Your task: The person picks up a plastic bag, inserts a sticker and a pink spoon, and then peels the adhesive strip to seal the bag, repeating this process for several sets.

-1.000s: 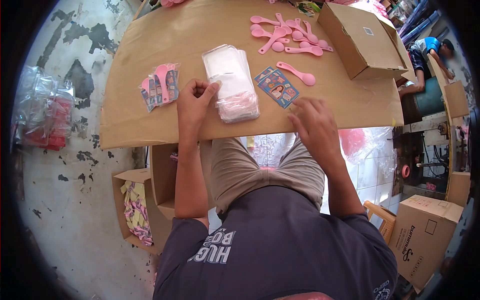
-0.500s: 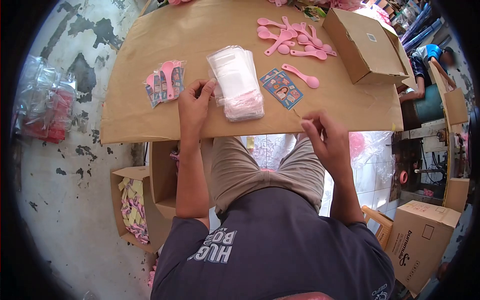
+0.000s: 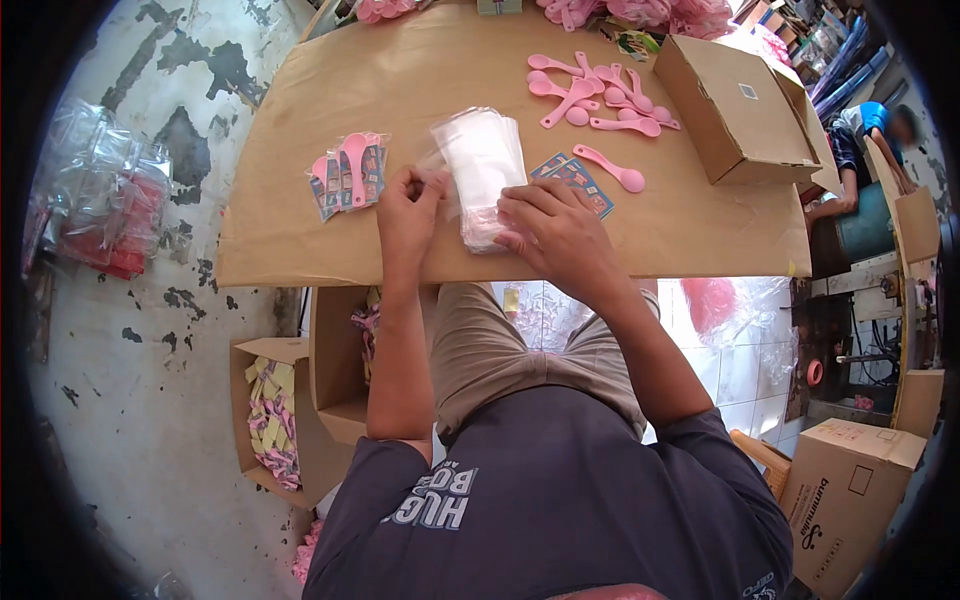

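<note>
A stack of clear plastic bags (image 3: 484,160) lies in front of me on the table. My left hand (image 3: 410,205) is at its left side, thumb and fingers pinched on the edge of a clear bag that stands out from the stack. Over the lower right of the stack rests my right hand (image 3: 555,225), fingers stretched out and thumb apart, touching the bags. Printed blue cards (image 3: 590,188) show partly behind it. Beside them lies one pink spoon (image 3: 612,168). Left of my left hand are filled bags (image 3: 350,175) with pink spoons and cards inside.
A pile of pink spoons (image 3: 600,95) lies farther back, next to a cardboard box (image 3: 735,110). Bagged pink items (image 3: 665,15) line the table's far edge. Open cartons (image 3: 270,420) stand below at left. Another person (image 3: 865,125) is at the right.
My right hand has moved left from beside the cards onto the bag stack. My left hand stays at the stack's left side, where a bag's edge now stands out. The view has shifted slightly.
</note>
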